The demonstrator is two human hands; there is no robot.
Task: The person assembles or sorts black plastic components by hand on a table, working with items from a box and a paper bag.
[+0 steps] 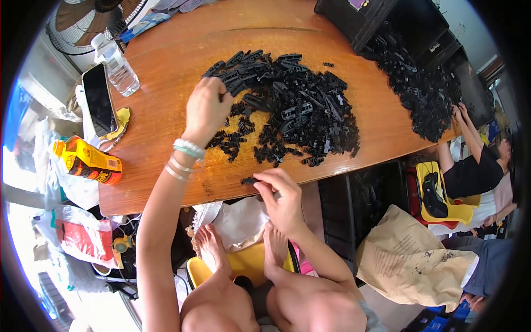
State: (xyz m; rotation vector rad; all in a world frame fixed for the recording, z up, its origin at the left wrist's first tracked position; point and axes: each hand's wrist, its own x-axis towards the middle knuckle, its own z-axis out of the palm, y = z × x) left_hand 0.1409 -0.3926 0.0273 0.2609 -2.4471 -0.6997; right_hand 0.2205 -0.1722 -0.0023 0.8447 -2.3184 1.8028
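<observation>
A wide heap of black plastic parts lies on the wooden table, long ribbed pieces mixed with many small clip-like ones. My left hand reaches to the heap's upper left edge, next to the long pieces. Its fingers are curled closed, and what they hold, if anything, is hidden behind the hand. Over the table's near edge, my right hand pinches a small black plastic clip between thumb and fingertips. Several loose small clips lie between my two hands and the heap.
At left stand a water bottle, a phone and a yellow drink bottle. A second black heap spreads at right by black crates, where another person works. A brown paper bag sits below right.
</observation>
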